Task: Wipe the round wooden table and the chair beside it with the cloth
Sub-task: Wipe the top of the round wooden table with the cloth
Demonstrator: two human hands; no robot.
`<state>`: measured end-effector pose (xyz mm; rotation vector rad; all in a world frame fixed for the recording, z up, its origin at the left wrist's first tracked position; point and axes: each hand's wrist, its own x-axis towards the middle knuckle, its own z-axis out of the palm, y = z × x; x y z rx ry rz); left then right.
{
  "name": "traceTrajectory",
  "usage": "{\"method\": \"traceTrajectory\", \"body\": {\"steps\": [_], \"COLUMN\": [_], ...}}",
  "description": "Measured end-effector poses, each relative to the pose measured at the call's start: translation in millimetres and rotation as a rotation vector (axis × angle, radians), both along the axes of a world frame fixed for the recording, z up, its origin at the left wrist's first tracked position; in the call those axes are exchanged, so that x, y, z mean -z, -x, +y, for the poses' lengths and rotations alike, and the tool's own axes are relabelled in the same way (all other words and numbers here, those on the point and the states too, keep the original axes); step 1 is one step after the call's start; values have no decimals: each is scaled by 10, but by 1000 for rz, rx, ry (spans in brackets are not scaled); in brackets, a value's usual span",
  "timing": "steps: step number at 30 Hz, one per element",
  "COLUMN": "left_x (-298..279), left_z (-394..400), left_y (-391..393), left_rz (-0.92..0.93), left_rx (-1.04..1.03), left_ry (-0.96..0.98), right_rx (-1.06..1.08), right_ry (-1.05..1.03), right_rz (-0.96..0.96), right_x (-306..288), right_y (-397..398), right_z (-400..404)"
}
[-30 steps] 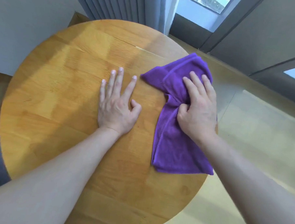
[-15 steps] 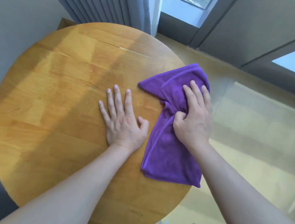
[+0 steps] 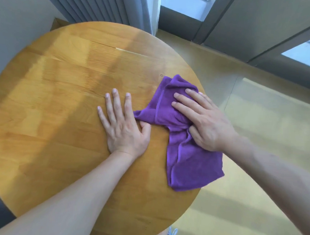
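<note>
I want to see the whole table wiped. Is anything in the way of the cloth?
Yes: the left hand lies flat on the table, right beside the cloth under the right hand. Nothing else shows on the tabletop.

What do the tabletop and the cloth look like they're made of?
Round table: apparently solid wood, joined from short blocks with visible grain, under a smooth, slightly glossy finish that reflects the window light. Purple cloth: probably microfibre, going by its fuzzy nap, soft folds and stitched hem.
</note>
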<state>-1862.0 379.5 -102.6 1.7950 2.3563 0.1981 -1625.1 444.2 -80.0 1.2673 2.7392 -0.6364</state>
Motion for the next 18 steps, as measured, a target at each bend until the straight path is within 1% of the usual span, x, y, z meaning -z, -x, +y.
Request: {"method": "traceTrajectory", "body": {"steps": [2,5,6,7,8,9,10,12,14,15,16,17,18], "left_x": [-3,-11,-16,-24,-33,-43,-50,-56,-62,-67,-76,-84,-90], "left_z": [5,11,11,12,12,11,8,-9,-36,-44,-48,-50,-49], "left_y": [-5,-9,-12,-12,-11,-6,0,15,33,37,35,29,21], "left_rz": [-1,-2,-1,-2,-10,-23,-40,-75,-89,-85,-78,-71,-67], "left_rx": [-7,-6,-2,1,4,15,47,182,311,345,364,374,376], "left_ry": [8,13,15,17,18,15,10,1,4,5,1,-3,-4], "right_rx": [269,764,890,966,980,934,837,535,225,133,105,150,266], "right_ry": [-42,-76,-67,-50,-31,-11,10,27,28,26,18,4,-10], "right_rz": [63,157,169,163,146,125,105,61,28,17,11,25,60], "right_x": [-7,-22,-34,-45,-56,-69,-82,-96,-84,-80,-76,-73,-74], "right_y": [136,617,791,947,1064,1129,1126,917,547,377,246,176,174], "right_z": [-37,-278,-375,-486,-611,-736,-845,-932,-778,-648,-518,-410,-339]}}
